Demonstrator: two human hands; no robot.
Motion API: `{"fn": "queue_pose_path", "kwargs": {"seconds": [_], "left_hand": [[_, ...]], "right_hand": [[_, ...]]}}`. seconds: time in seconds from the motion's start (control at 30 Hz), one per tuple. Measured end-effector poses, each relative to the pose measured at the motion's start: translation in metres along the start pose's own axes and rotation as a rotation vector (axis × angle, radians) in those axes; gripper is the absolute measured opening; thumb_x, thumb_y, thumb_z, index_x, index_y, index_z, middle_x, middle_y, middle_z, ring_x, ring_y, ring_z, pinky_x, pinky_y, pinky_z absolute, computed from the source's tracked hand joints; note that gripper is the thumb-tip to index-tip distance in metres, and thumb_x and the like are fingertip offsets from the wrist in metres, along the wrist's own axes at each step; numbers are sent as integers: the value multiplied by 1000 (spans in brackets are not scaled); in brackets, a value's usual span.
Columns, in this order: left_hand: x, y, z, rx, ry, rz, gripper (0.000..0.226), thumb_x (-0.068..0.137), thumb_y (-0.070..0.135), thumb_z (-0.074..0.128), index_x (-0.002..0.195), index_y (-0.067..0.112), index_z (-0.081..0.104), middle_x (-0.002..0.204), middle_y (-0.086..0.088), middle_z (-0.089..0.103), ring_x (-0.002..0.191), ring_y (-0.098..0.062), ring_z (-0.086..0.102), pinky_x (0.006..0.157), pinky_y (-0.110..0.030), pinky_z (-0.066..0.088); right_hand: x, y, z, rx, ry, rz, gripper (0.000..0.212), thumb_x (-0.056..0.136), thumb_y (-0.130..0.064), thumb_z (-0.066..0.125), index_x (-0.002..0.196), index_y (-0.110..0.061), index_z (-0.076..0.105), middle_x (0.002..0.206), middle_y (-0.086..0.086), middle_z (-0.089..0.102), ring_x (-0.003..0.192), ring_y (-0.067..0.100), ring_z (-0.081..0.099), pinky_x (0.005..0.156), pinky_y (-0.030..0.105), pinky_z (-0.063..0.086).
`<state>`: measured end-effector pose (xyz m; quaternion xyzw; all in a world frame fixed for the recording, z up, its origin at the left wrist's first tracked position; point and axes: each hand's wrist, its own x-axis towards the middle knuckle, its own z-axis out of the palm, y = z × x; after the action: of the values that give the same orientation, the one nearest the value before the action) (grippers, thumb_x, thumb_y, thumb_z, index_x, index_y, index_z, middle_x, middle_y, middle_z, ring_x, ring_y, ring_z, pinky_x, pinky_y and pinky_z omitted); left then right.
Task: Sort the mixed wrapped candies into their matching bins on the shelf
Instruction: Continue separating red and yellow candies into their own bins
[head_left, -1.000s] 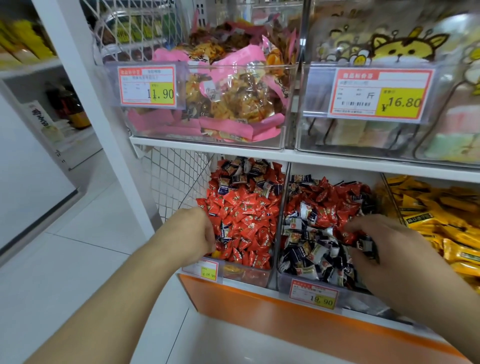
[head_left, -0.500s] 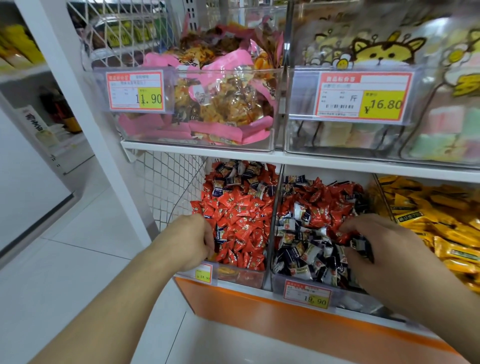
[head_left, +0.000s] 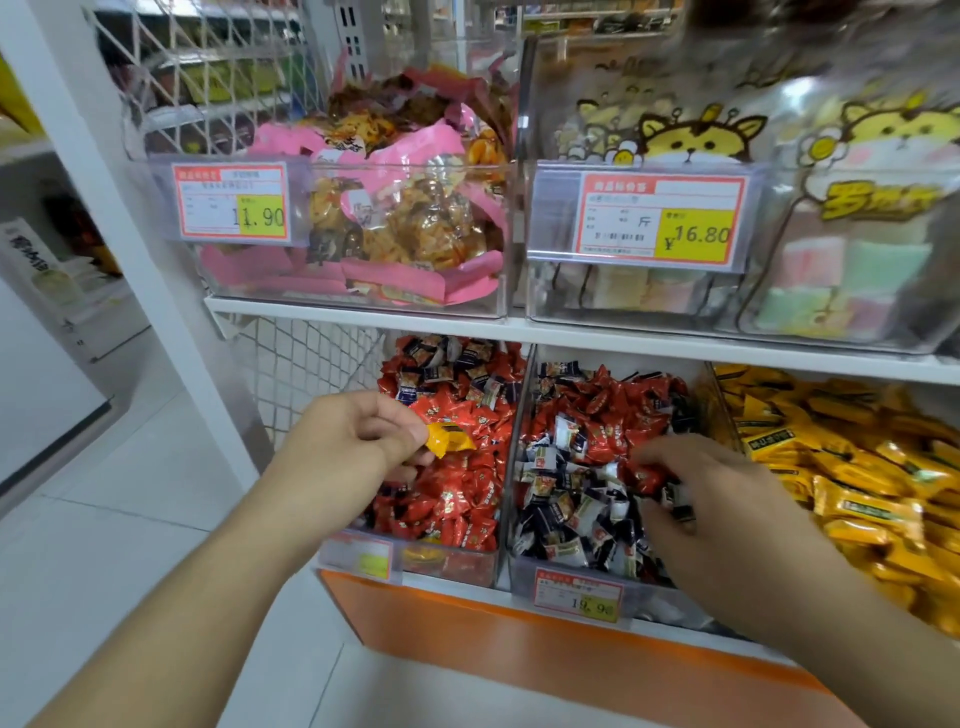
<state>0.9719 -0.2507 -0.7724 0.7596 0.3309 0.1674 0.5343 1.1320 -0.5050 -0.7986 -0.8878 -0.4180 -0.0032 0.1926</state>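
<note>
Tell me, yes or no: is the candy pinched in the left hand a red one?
No. The left hand pinches a yellow-orange wrapped candy above the bin of red candies.

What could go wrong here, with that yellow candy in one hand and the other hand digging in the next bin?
The left hand pinches the yellow candy only by its wrapper end, above the red candy bin; a slip might drop it back in. The yellow candy bin lies beyond the right hand, so the arms might cross. Rummaging in the heaped middle bin might spill sweets.
</note>
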Motion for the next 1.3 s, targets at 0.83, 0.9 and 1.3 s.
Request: {"fn": "queue_pose_path", "kwargs": {"seconds": [0.83, 0.9, 1.3], "left_hand": [[20, -24, -14, 575, -75, 113, 16, 86, 19, 80, 80, 32, 74, 77, 23, 72, 73, 3, 68, 80, -31, 58], [21, -29, -14, 650, -170, 90, 15, 85, 20, 81, 78, 33, 76, 76, 23, 73, 72, 5, 68, 76, -27, 59], [32, -43, -8, 865, -502, 38, 25, 104, 31, 54, 109, 43, 75, 112, 24, 71, 103, 1, 63, 95, -25, 53]], "right_hand": [[7, 28, -31, -117, 171, 389, 48, 88, -21, 73, 133, -10, 62, 112, 18, 61, 105, 39, 59, 88, 40, 49], [7, 16, -25, -95, 173, 318, 45, 88, -18, 73, 131, -12, 62, 106, 8, 57, 111, 36, 56, 90, 39, 46], [11, 18, -4, -54, 118, 226, 39, 83, -11, 76, 121, -18, 68, 124, 5, 64, 114, 30, 59, 90, 27, 36]]}}
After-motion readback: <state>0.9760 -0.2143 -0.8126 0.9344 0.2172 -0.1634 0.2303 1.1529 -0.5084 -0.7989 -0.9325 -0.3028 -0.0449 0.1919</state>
